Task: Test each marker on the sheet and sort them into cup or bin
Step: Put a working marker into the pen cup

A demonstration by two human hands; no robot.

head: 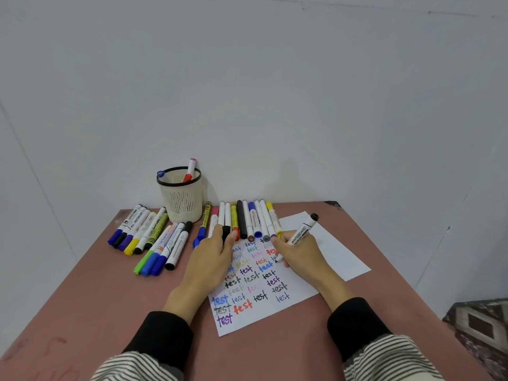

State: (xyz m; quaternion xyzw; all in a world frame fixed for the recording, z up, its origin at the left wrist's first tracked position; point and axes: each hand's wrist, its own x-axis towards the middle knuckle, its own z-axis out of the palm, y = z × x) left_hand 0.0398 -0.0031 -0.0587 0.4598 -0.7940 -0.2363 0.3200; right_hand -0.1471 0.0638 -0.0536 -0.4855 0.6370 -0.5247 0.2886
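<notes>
A white sheet (297, 301) covered with coloured "test" words lies on the table. My right hand (297, 253) grips a white whiteboard marker (302, 232), its black tip touching the sheet. My left hand (211, 259) rests on the sheet's left part and pinches a black cap (226, 232). A row of markers (248, 218) lies just beyond the sheet. A cream mesh cup (182, 198) at the back holds a red-tipped marker (189, 170) and a blue one.
Two more groups of markers (137, 229) lie on the reddish table (82, 312) at the left. A second blank sheet (338, 251) sits under the first at the right. A wall stands right behind the table. A patterned cloth (481, 331) is at far right.
</notes>
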